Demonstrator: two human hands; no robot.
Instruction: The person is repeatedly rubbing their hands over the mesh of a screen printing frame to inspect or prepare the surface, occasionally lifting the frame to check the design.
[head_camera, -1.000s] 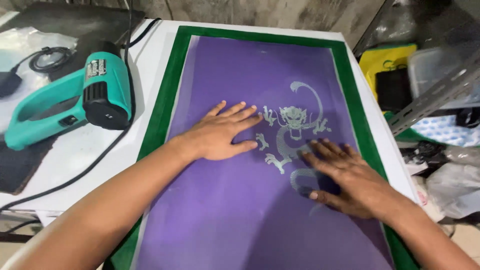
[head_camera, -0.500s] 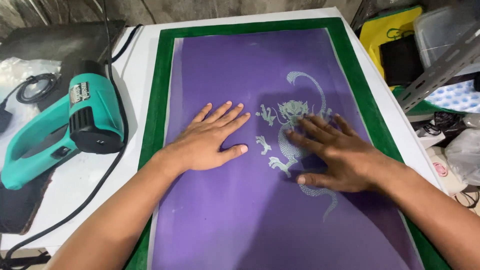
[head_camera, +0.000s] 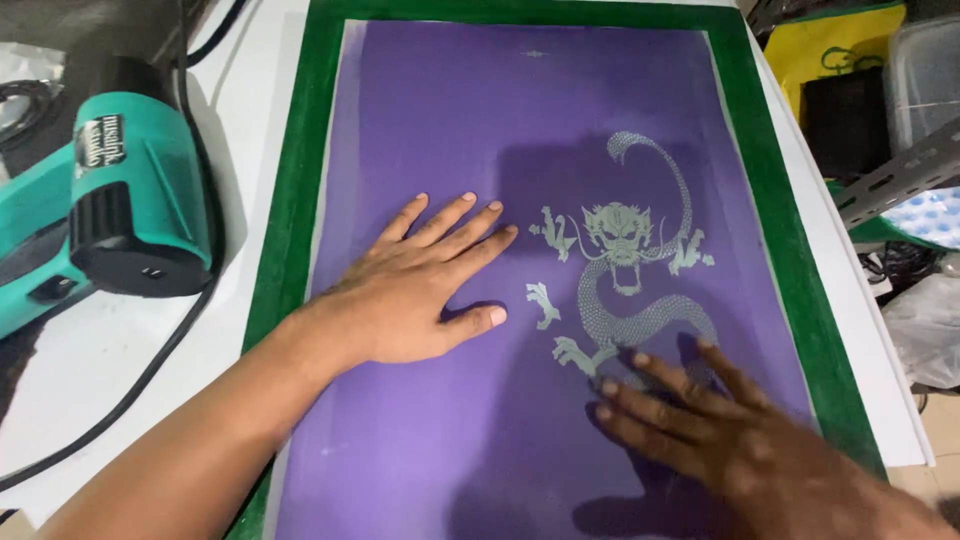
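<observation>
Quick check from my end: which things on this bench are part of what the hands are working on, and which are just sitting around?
In use:
- purple screen with the dragon design
- its green frame
- left hand, flat on the mesh
- right hand, fingers on the dragon's lower part

Lying about:
- teal heat gun and its black cable
- yellow bag
- clear plastic box

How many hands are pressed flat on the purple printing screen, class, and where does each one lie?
2. The left hand lies flat on the purple screen, left of the dragon design. The right hand, blurred, rests at the lower right, its fingers over the dragon's tail end.
</observation>
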